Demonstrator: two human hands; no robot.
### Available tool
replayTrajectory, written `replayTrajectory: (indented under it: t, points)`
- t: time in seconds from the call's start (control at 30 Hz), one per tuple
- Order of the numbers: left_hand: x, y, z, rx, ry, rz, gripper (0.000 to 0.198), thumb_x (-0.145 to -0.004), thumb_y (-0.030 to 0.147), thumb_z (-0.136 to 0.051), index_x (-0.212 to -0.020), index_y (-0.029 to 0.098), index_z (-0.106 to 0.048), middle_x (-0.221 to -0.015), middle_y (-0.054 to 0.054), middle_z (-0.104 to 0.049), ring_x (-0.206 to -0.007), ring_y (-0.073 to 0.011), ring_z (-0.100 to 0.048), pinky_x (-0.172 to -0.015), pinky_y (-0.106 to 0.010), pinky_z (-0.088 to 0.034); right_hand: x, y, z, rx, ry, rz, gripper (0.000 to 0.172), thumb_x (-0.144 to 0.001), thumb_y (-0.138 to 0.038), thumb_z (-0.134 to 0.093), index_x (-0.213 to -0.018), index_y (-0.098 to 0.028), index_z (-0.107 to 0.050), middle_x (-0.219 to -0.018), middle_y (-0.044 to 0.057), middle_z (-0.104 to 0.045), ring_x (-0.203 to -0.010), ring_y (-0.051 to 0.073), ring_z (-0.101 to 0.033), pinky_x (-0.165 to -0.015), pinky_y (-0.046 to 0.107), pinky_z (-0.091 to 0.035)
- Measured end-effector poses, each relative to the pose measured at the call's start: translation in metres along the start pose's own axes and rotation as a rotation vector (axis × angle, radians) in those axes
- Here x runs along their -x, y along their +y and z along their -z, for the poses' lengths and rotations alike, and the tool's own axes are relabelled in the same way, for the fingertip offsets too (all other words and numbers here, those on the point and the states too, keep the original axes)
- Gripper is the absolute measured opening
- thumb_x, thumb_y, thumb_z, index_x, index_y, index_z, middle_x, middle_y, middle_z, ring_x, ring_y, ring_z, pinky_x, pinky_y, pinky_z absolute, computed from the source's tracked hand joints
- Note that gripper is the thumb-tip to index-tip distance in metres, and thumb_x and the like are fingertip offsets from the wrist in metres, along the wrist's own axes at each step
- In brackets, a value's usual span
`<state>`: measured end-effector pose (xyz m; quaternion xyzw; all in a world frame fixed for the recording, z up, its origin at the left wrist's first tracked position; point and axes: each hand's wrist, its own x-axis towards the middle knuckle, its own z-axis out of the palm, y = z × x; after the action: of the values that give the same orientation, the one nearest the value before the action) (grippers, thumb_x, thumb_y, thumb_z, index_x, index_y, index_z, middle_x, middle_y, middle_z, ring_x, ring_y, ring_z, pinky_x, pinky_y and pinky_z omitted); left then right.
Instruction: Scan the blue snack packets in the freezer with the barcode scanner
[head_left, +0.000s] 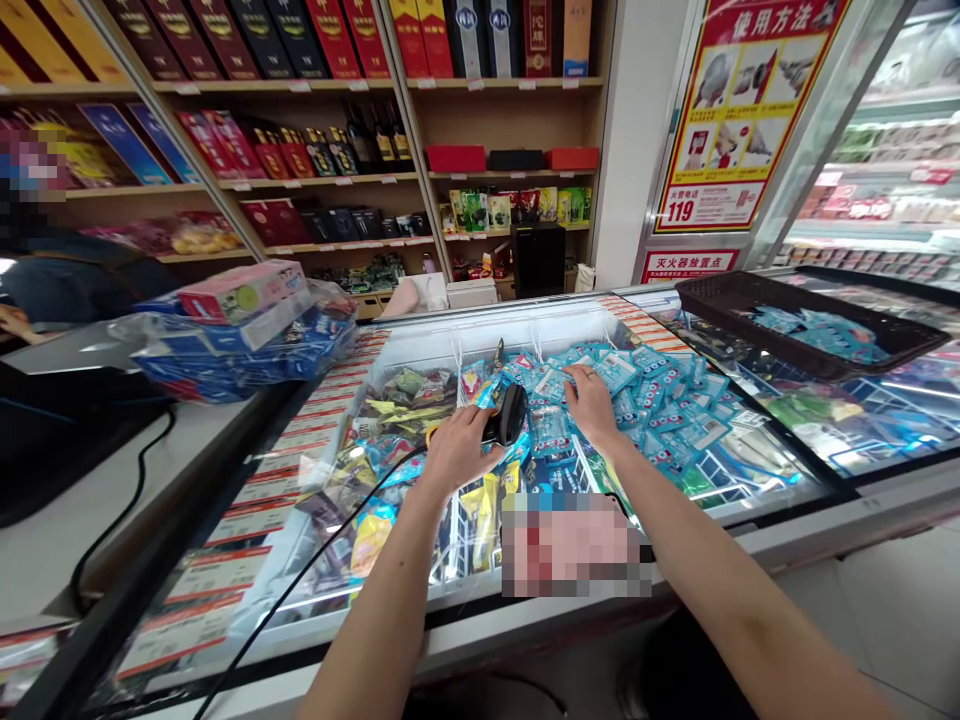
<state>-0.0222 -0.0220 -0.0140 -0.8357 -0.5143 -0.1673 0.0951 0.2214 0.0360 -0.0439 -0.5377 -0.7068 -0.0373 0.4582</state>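
Observation:
My left hand [459, 447] is wrapped round a black barcode scanner [513, 415], whose cable runs down to the lower left. The scanner head points right, toward a spread of small blue packets [664, 400] on the freezer's glass top. My right hand [592, 402] is at the left part of this spread, its fingers bent onto a blue packet [555, 385]; the fingertips are partly hidden. Between my forearms, a phone-like flat object [577, 548], mostly blurred out, lies near the freezer's front edge.
A chest freezer [457, 630] with frozen packs stretches before me. A dark basket [705, 300] holding similar packets stands at right. Plastic-wrapped boxes [232, 340] sit at left, beside a counter [142, 500]. A person [67, 270] is at far left. Shelves [330, 180] line the back.

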Motion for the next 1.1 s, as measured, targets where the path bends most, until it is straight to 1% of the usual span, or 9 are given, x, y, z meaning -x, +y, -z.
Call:
replayTrajectory:
  t: [0.13,0.23,0.33,0.47,0.63,0.73,0.9,1.0,1.1]
  points:
    - [0.000,0.001,0.002,0.119,0.043,0.009,0.051,-0.076,0.032,-0.047,-0.126,0.023,-0.045,-0.118,-0.008,-0.052,-0.110,-0.0246,-0.048,-0.090,-0.037,-0.041,-0.001,-0.005,0.005,0.009,0.019,0.043,0.034,-0.089,-0.024,-0.037,-0.119,-0.018,-0.053,-0.112,0.010,-0.059,-0.108,0.022,-0.049,-0.097,0.040,-0.036]
    - [0.000,-0.001,0.007,0.244,0.108,0.056,0.054,-0.081,0.031,-0.043,-0.134,0.026,-0.035,-0.121,-0.007,-0.049,-0.110,-0.0215,-0.048,-0.090,-0.035,-0.041,-0.005,-0.012,0.012,0.002,0.071,0.054,0.040,-0.087,-0.028,-0.043,-0.125,-0.020,-0.048,-0.103,0.008,-0.060,-0.102,0.022,-0.051,-0.095,0.041,-0.036]
    - [-0.002,0.000,0.014,0.324,0.174,0.108,0.059,-0.085,0.034,-0.041,-0.140,0.026,-0.024,-0.107,-0.007,-0.053,-0.098,-0.0185,-0.052,-0.085,-0.033,-0.043,-0.010,-0.023,0.025,-0.023,0.069,0.034,0.053,-0.085,-0.025,-0.042,-0.137,-0.020,-0.035,-0.082,0.004,-0.059,-0.083,0.019,-0.054,-0.084,0.037,-0.042]
    - [-0.003,0.011,0.029,0.347,0.197,0.148,0.071,-0.085,0.037,-0.041,-0.144,0.023,-0.003,-0.084,-0.002,-0.053,-0.073,-0.0135,-0.051,-0.070,-0.027,-0.044,-0.013,-0.048,0.049,-0.058,-0.074,0.009,0.073,-0.077,-0.015,-0.038,-0.145,-0.022,-0.012,-0.069,-0.001,-0.055,-0.057,0.013,-0.047,-0.062,0.025,-0.042]
    - [-0.002,0.036,0.054,0.361,0.241,0.131,0.075,-0.086,0.031,-0.037,-0.143,0.020,0.010,-0.072,0.004,-0.048,-0.058,-0.0084,-0.045,-0.061,-0.020,-0.039,0.000,-0.079,0.077,-0.103,-0.156,0.110,0.080,-0.075,-0.015,-0.038,-0.145,-0.024,-0.002,-0.072,-0.002,-0.057,-0.056,0.011,-0.046,-0.057,0.022,-0.039]
    - [0.001,0.045,0.060,0.337,0.204,0.137,0.076,-0.084,0.029,-0.039,-0.144,0.021,0.008,-0.074,0.003,-0.051,-0.057,-0.0082,-0.045,-0.059,-0.020,-0.036,0.009,-0.085,0.081,-0.115,-0.223,0.115,0.080,-0.074,-0.015,-0.039,-0.145,-0.024,-0.004,-0.071,-0.002,-0.056,-0.057,0.012,-0.046,-0.058,0.023,-0.038]
    - [0.009,0.050,0.055,0.361,0.031,0.252,0.077,-0.077,0.023,-0.045,-0.144,0.023,-0.007,-0.066,0.005,-0.050,-0.053,-0.0097,-0.046,-0.054,-0.021,-0.031,0.020,-0.079,0.077,-0.101,-0.356,-0.060,0.080,-0.071,-0.015,-0.046,-0.144,-0.022,-0.013,-0.060,-0.007,-0.048,-0.054,0.011,-0.044,-0.058,0.022,-0.035]
    - [0.015,0.057,0.059,0.576,0.054,0.239,0.076,-0.076,0.031,-0.052,-0.141,0.021,-0.016,-0.059,0.007,-0.045,-0.053,-0.0092,-0.044,-0.055,-0.021,-0.031,0.023,-0.083,0.085,-0.206,-0.357,-0.106,0.069,-0.072,-0.024,-0.055,-0.137,-0.023,-0.029,-0.060,-0.008,-0.047,-0.055,0.011,-0.044,-0.058,0.022,-0.034]
    - [0.015,0.069,0.074,0.913,0.071,0.284,0.068,-0.070,0.053,-0.059,-0.125,0.017,-0.041,-0.051,0.010,-0.034,-0.045,-0.0070,-0.033,-0.048,-0.020,-0.024,0.021,-0.096,0.103,-0.376,-0.302,-0.157,0.046,-0.073,-0.053,-0.056,-0.106,-0.022,-0.053,-0.058,-0.007,-0.043,-0.054,0.010,-0.042,-0.054,0.022,-0.032]
